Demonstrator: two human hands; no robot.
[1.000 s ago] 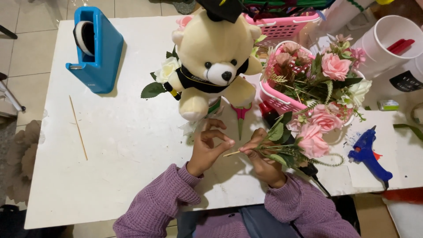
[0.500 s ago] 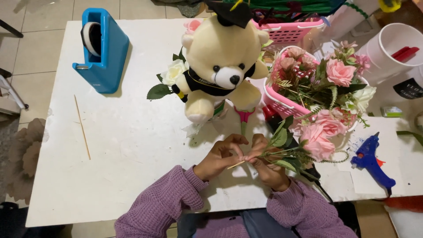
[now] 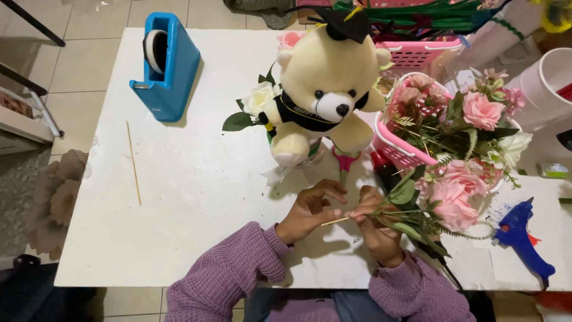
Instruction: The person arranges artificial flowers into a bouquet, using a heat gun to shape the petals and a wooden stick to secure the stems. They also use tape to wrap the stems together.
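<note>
light: bright, even, overhead | shadows: soft, short on white table (image 3: 196,197) | focus: sharp | edges: mild wide-angle distortion

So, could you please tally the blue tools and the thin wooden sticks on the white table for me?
Blue plastic tape dispenser: 1
Blue plastic glue gun: 1
Thin wooden sticks: 2, one lying loose at the table's left, one pinched between the left hand and the right hand, beside a pink artificial flower stem
Total: 4
</note>
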